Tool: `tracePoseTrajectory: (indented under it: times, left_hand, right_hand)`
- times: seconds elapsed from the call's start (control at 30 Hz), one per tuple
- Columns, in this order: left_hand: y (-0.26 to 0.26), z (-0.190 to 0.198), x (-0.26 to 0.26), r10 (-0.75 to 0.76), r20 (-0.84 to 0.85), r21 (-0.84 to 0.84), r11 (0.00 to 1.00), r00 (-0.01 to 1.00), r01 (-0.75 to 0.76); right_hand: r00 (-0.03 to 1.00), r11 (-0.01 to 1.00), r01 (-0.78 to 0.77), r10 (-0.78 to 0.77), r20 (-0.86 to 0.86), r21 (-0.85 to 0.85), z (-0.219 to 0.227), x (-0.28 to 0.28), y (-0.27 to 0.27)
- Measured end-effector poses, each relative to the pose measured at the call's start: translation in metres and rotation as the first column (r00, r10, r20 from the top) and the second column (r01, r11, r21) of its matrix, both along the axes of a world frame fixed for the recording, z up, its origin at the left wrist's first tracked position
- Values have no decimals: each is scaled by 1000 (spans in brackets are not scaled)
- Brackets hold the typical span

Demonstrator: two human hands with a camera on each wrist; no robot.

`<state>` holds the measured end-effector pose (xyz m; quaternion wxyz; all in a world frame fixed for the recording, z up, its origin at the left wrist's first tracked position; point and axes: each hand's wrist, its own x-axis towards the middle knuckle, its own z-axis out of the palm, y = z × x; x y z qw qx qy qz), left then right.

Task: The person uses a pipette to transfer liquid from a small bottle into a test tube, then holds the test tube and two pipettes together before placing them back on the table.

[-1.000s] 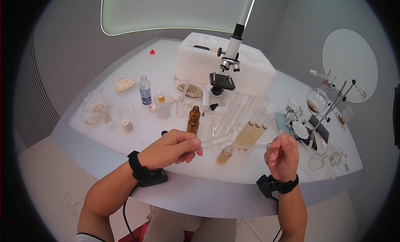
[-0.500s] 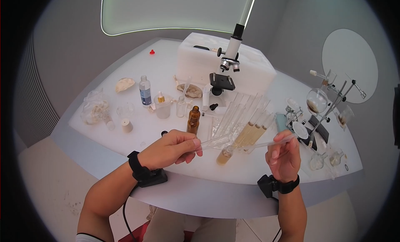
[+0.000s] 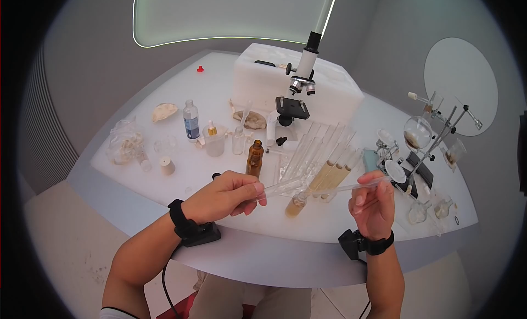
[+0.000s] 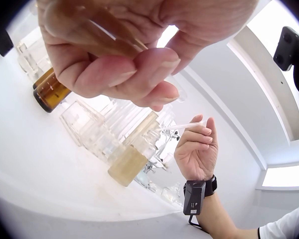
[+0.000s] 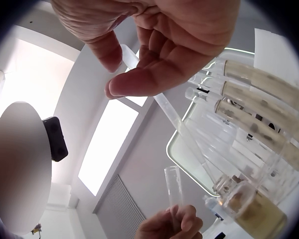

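My left hand (image 3: 225, 197) grips a clear test tube (image 3: 286, 186) near its closed end. The tube's mouth points right, over the small bottle, and its near end shows in the left wrist view. On the right, my right hand (image 3: 375, 205) pinches a translucent plastic dropper (image 5: 175, 118) between thumb and fingers, the other fingers loosely bent. The dropper slants down to a small glass bottle (image 5: 261, 215) of yellowish liquid, its tip right at the bottle's neck. That bottle stands upright near the table's front, between my hands.
Behind it, a clear rack holds several test tubes (image 3: 329, 173), some with yellowish liquid. A brown glass bottle (image 3: 255, 160) stands beside my left hand. Farther back is a microscope (image 3: 296, 88). A flask on a stand (image 3: 418, 133) and a balance (image 3: 392, 168) occupy the right side.
My right fingers have shifted and loosened around the dropper. Its upper end has tilted up and now shows past the fingers. The left hand and test tube hold still.
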<state>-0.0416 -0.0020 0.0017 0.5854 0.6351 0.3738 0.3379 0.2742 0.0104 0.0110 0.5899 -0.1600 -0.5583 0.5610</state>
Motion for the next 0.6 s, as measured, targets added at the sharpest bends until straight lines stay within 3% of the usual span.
tracePoseTrajectory:
  times: [0.33,0.6]
  left_hand:
    - [-1,2,-1,3,-28,7,1000,1000,-3]
    - [0,0,0,-7,-31,-5,1000,1000,7]
  right_hand:
    - [995,994,103,-103,-3,-25,3,2,1]
    - [976,995,78,-90,-199,-67,10,8,-1]
